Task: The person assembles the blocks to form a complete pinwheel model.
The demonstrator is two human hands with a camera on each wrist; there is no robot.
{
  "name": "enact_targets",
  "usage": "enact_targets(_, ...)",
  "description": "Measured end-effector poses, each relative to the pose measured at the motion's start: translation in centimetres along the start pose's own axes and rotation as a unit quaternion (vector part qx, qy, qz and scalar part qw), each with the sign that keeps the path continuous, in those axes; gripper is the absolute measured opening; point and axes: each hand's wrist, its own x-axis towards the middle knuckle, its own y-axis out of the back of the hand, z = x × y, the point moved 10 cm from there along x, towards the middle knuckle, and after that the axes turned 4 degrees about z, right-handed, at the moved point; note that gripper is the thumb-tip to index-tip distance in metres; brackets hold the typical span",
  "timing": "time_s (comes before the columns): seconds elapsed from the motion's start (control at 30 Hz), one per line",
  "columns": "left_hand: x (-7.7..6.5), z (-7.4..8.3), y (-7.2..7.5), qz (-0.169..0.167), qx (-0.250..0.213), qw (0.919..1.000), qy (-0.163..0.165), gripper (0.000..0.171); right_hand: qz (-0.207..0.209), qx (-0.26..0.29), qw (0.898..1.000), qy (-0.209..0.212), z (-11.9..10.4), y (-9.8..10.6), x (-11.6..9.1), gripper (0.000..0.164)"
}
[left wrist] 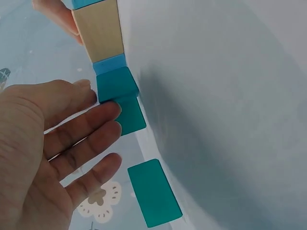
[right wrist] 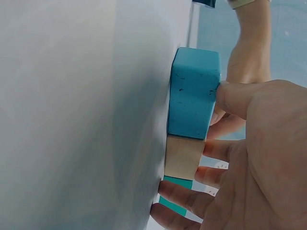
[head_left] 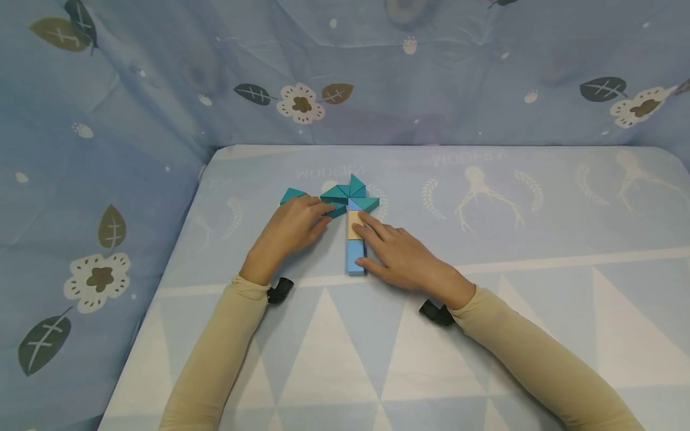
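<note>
In the head view, a blue rectangular block [head_left: 355, 258], a natural wood block [head_left: 354, 226] and a small blue piece [head_left: 353, 205] form a column. Teal triangular blocks [head_left: 345, 191] fan out around its far end. My left hand [head_left: 291, 224] has its fingertips at a teal triangular block [head_left: 338, 211] on the fan's near left side, fingers loosely bent. Beyond those fingers sits a separate teal block [head_left: 291, 194]. Along the column's right side lies my right hand [head_left: 401, 257], fingers extended. Its thumb touches the blue block [right wrist: 194, 96], with fingertips against the wood block [right wrist: 183, 157].
The table [head_left: 517, 335] has a pale blue and white triangle print. Patterned blue fabric [head_left: 458, 72] hangs behind it and along the left. Dark wrist pieces [head_left: 280, 291] show below both wrists, at the cuffs of the beige sleeves [head_left: 215, 359].
</note>
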Motion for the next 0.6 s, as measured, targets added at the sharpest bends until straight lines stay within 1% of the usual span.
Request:
enact_targets(0.27, 0.04, 0.11, -0.73, -0.02, 0.0, 0.9998, 0.005, 0.032, -0.002, -0.007, 1.0, -0.002, 0.11, -0.01, 0.02, 0.067)
enact_targets(0.37, 0.05, 0.17, -0.67, -0.019, -0.002, 0.9998, 0.006, 0.033, -0.001, -0.003, 1.0, -0.002, 0.12, -0.04, 0.03, 0.067)
enact_targets(0.47, 0.06, 0.19, -0.43, -0.01, -0.003, 0.9999, 0.004, 0.032, -0.003, -0.001, 1.0, -0.002, 0.11, -0.07, 0.03, 0.067)
enact_targets(0.6, 0.0, 0.29, -0.29, -0.004, -0.001, 1.0, -0.003, 0.03, -0.004, 0.0, 1.0, -0.002, 0.06, -0.07, 0.07, 0.067)
